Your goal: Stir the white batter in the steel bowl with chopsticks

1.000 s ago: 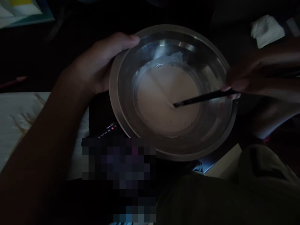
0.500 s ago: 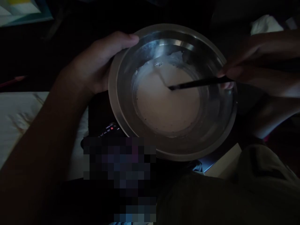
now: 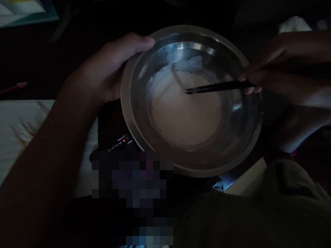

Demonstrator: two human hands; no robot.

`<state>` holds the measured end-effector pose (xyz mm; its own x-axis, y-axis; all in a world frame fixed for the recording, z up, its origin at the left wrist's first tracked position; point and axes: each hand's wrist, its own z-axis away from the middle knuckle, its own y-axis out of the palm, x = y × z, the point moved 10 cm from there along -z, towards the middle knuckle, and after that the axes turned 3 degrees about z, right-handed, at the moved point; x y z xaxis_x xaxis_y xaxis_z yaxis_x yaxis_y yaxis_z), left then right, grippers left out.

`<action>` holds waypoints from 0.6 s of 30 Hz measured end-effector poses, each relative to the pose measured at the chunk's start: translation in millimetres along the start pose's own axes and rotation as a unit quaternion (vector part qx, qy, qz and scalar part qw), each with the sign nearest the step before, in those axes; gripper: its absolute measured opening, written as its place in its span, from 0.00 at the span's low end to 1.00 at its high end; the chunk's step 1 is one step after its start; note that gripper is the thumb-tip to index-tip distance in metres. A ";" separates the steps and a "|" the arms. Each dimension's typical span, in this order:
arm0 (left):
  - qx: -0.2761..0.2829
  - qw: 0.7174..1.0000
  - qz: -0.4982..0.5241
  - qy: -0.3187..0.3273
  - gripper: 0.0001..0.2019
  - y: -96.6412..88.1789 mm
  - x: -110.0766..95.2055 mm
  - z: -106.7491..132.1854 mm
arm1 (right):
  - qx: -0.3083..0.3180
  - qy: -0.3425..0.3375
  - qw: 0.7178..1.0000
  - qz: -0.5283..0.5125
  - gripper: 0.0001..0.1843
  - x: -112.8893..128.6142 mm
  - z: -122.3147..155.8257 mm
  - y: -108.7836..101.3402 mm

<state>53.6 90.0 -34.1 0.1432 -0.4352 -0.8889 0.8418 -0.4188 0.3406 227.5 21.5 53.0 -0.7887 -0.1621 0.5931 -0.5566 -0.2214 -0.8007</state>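
A steel bowl (image 3: 126,100) is tilted a little in the middle of the view, with a pale, milky liquid (image 3: 186,117) in its bottom. My left hand (image 3: 108,67) grips the bowl's left side, thumb over the rim and the other fingers hidden behind it. Coming in from the right, my right hand (image 3: 279,75) is closed on a pair of dark chopsticks (image 3: 219,86). Their tips lie over or in the liquid near its centre. A thin streak runs from the tips toward the upper left; whether it is a reflection or a strand I cannot tell.
Below the bowl's left edge lies a phone (image 3: 120,143) with a lit screen, partly blurred out. White paper or cloth (image 3: 15,117) with thin brownish strands is at the left, and a reddish pencil (image 3: 15,88) above it. A pale flat piece (image 3: 248,179) lies lower right.
The chopstick tips have shifted slightly upward in the view and now show as two separate tips. The bowl has moved very slightly right; my left hand keeps its hold.
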 end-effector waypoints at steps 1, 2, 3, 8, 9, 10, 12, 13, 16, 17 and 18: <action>0.000 1.000 -0.001 -0.001 0.11 -0.4 0.2 0.0 | 0.027 -0.020 0.999 0.026 0.09 -0.1 0.1 0.3; 0.001 1.000 -0.004 -0.001 0.11 -0.7 0.5 -0.1 | 0.062 -0.051 0.996 0.045 0.10 2.1 0.7 4.2; 0.004 1.000 -0.008 -0.002 0.11 -0.7 0.8 -0.4 | 0.101 -0.092 0.989 0.056 0.11 6.9 2.3 11.3; -0.012 1.000 -0.018 0.003 0.13 -4.6 1.3 -2.4 | 0.158 -0.217 0.963 0.034 0.07 36.8 8.2 43.9; -0.018 1.000 -0.014 0.003 0.12 -5.6 1.4 -2.6 | 0.134 -0.205 0.969 0.041 0.07 37.8 5.6 44.0; -0.023 1.000 -0.010 0.001 0.11 -6.3 1.9 -2.7 | 0.102 -0.183 0.976 0.053 0.06 36.3 2.5 40.7; -0.020 1.000 -0.001 0.000 0.10 -5.5 2.6 -2.6 | 0.049 -0.144 0.986 0.073 0.07 30.9 -0.2 28.3; -0.013 1.000 0.002 0.001 0.10 -4.1 2.6 -2.5 | 0.032 -0.126 0.988 0.082 0.08 26.2 -0.5 20.6; 0.002 1.000 0.007 0.012 0.10 -1.1 0.7 -2.2 | 0.062 -0.098 0.990 0.082 0.09 11.5 1.2 10.4; -0.001 1.000 0.008 0.014 0.10 -1.5 0.3 -2.2 | 0.093 -0.109 0.987 0.071 0.10 10.5 2.6 13.1; -0.006 1.000 0.007 0.013 0.10 -2.5 0.4 -2.3 | 0.123 -0.126 0.982 0.061 0.10 11.6 4.2 17.8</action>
<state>52.8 92.7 -35.9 0.1686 -0.4205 -0.8915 0.8455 -0.4031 0.3501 209.6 11.7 46.0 -0.7391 -0.4281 0.5200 -0.3567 -0.4061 -0.8413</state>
